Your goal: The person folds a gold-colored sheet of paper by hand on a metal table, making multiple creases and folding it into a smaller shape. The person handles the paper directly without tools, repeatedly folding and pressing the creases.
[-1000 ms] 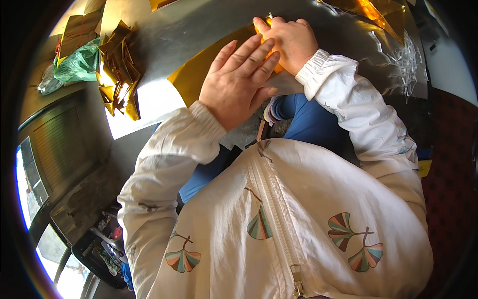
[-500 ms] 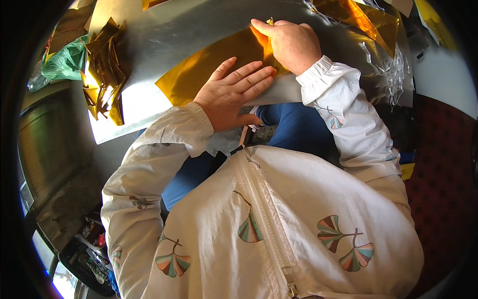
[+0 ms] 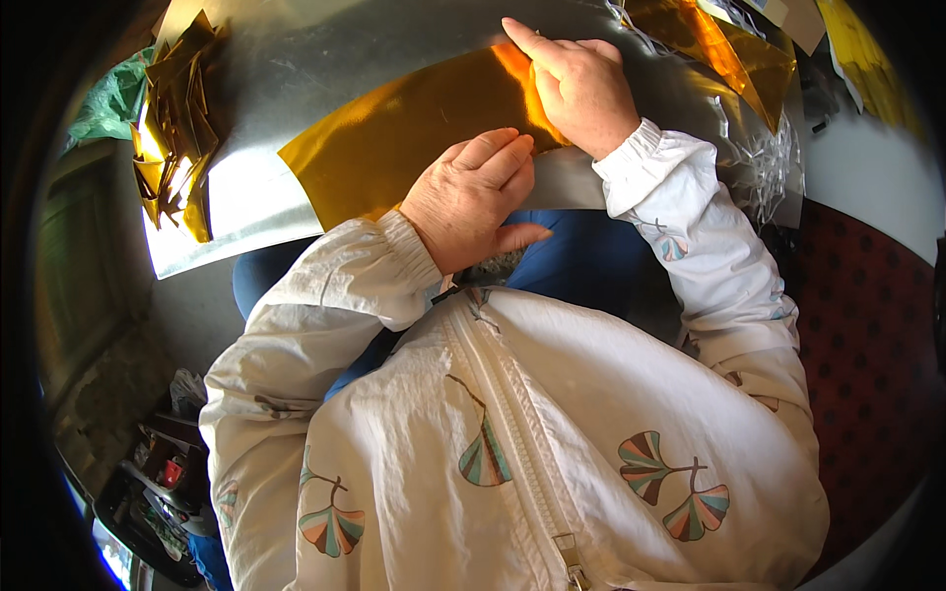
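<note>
A shiny gold foil sheet [image 3: 394, 123] lies slantwise on a grey metal-like work surface [image 3: 325, 69]. My left hand [image 3: 478, 197] is at its near edge, palm down, fingers together and slightly bent, with the thumb held apart; nothing is in its grip. At the sheet's right end my right hand [image 3: 581, 94] is closed on the edge, where the foil bends up and shines orange. One digit of that hand points out to the far left. The undersides of both hands are hidden.
Folded gold foil pieces [image 3: 182, 128] are heaped at the left, beside a green plastic bag [image 3: 113, 98]. More gold foil [image 3: 729, 49] and tangled clear plastic strips [image 3: 769, 167] lie at the right. A yellow item [image 3: 862, 69] sits at far right. Below left is a dark container [image 3: 148, 502] with mixed things.
My left hand has drawn its spread fingers together and bent them, moving slightly nearer me. The right hand has shifted slightly away from me, still at the foil's right end.
</note>
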The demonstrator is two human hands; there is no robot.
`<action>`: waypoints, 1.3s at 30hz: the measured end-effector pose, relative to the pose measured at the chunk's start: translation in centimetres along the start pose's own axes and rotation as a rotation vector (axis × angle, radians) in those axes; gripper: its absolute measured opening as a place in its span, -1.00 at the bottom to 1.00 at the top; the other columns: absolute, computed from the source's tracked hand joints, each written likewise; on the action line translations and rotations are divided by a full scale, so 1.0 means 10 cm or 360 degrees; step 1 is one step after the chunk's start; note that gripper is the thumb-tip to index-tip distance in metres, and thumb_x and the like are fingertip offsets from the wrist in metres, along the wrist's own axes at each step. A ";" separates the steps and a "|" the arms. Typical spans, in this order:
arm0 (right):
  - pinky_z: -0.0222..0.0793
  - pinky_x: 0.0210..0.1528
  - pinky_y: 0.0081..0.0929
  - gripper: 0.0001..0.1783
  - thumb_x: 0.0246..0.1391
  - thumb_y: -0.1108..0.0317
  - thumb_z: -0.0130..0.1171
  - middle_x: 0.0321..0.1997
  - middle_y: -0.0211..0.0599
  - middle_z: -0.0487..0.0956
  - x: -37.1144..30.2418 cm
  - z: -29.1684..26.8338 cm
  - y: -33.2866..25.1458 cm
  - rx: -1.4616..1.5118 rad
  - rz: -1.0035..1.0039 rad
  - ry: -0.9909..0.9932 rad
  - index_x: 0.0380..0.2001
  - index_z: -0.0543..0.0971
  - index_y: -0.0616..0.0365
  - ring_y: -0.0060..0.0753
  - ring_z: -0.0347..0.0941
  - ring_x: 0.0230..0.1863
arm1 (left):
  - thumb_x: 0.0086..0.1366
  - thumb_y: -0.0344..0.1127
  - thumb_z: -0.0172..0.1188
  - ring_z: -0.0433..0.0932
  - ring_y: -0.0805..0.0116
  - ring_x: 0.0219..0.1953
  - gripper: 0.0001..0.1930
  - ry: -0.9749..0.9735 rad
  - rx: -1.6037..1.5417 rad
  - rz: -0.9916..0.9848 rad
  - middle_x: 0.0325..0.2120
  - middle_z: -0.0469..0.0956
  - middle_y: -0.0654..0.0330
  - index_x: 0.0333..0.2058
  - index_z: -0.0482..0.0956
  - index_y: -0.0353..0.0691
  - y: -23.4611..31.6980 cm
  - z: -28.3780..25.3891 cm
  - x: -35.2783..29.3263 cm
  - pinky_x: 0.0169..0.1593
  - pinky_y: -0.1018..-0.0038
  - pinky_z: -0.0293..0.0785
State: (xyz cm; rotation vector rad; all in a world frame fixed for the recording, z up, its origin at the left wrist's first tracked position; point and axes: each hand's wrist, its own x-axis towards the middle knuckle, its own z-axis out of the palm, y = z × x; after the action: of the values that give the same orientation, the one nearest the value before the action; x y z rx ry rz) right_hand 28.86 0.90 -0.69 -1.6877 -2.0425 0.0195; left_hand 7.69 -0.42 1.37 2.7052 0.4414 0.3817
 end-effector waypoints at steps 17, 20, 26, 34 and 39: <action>0.26 0.04 -0.33 -0.53 0.16 0.41 0.04 -0.36 -0.42 0.66 -0.01 0.00 0.02 0.0080 -0.0064 0.0104 0.15 0.52 -0.15 -0.35 0.55 -0.33 | -0.16 0.35 0.32 0.27 0.30 0.06 -0.18 0.0097 0.0224 -0.0453 -0.03 0.30 0.29 0.10 0.51 0.11 0.34 0.27 0.25 0.02 0.28 0.24; 0.34 -0.03 -0.30 -0.48 0.11 0.50 0.04 -0.38 -0.32 0.65 -0.01 -0.03 0.00 0.0112 -0.0022 0.0075 0.16 0.51 -0.11 -0.23 0.55 -0.32 | -0.22 0.38 0.32 0.24 0.30 0.05 -0.20 0.0192 0.0328 -0.0431 -0.04 0.28 0.31 0.04 0.54 0.17 0.33 0.30 0.30 0.00 0.27 0.22; 0.29 0.02 -0.32 -0.47 0.10 0.46 0.09 -0.45 -0.40 0.60 0.02 -0.07 -0.05 0.0115 0.0038 0.0030 0.18 0.48 -0.07 -0.35 0.51 -0.40 | -0.28 0.40 0.34 0.20 0.27 0.07 -0.16 0.0136 0.0318 -0.0423 -0.02 0.26 0.29 0.02 0.55 0.13 0.33 0.26 0.31 0.01 0.27 0.20; 0.32 0.01 -0.28 -0.46 0.10 0.50 0.06 -0.39 -0.31 0.63 0.01 -0.07 0.01 0.0401 0.0143 0.0047 0.19 0.48 -0.02 -0.21 0.52 -0.37 | -0.21 0.39 0.32 0.25 0.29 0.04 -0.14 0.0073 0.0275 -0.0391 -0.07 0.29 0.29 0.10 0.50 0.11 0.31 0.23 0.32 0.00 0.28 0.21; 0.46 -0.15 -0.23 -0.47 0.12 0.51 0.01 -0.32 -0.08 0.64 -0.10 -0.14 -0.07 0.0759 0.0417 0.0234 0.21 0.45 0.05 -0.09 0.56 -0.32 | -0.15 0.34 0.32 0.23 0.26 0.15 -0.15 0.0141 0.0336 -0.0379 0.05 0.28 0.23 0.14 0.47 0.10 0.36 0.25 0.23 0.12 0.17 0.21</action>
State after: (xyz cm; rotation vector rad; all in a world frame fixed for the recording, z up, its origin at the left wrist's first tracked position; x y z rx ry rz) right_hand 28.89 -0.62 0.42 -1.5784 -1.5425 0.4224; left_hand 11.48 -3.55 1.07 2.7994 0.8637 0.4088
